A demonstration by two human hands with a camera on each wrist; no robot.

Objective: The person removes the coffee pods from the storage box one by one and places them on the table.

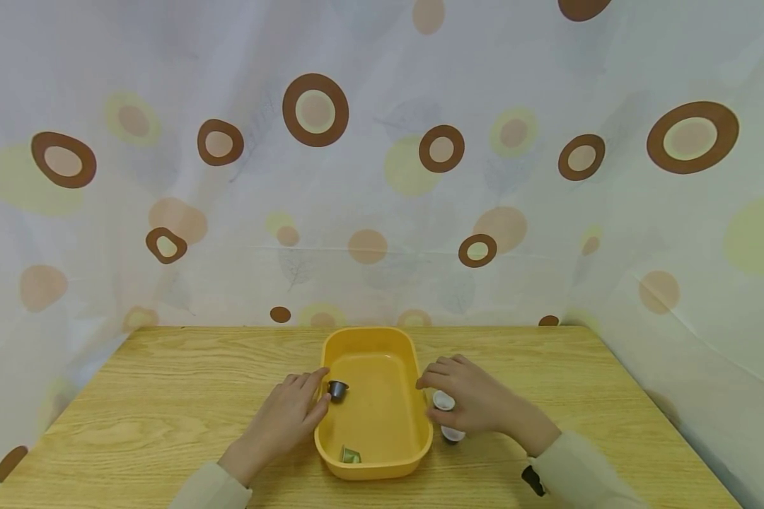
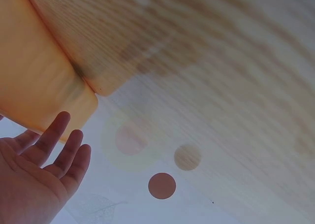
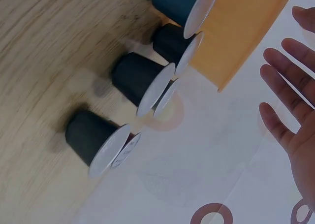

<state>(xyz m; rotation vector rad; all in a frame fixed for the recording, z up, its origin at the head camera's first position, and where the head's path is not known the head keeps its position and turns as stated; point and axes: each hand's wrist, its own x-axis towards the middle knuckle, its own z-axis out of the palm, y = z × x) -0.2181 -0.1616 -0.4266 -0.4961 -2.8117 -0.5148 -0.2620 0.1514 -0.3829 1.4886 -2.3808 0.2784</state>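
Observation:
A yellow-orange tray (image 1: 375,403) stands on the wooden table between both hands. Inside it, a dark coffee capsule (image 1: 338,391) lies by the left wall and a green coffee capsule (image 1: 350,455) by the near wall. My left hand (image 1: 283,413) is at the tray's left rim, fingers extended, thumb and fingertips close to the dark capsule. On the other side my right hand (image 1: 471,396) reaches the right rim with fingers loosely extended. Beside and partly under it are white-lidded coffee capsules (image 1: 443,401). The right wrist view shows several dark capsules (image 3: 140,79) with pale lids.
The wooden table (image 1: 210,375) extends on both sides of the tray. Behind it hangs a pale curtain (image 1: 369,184) with brown rings and pastel spots, also closing off both sides. A small black object (image 1: 533,481) shows at the right cuff.

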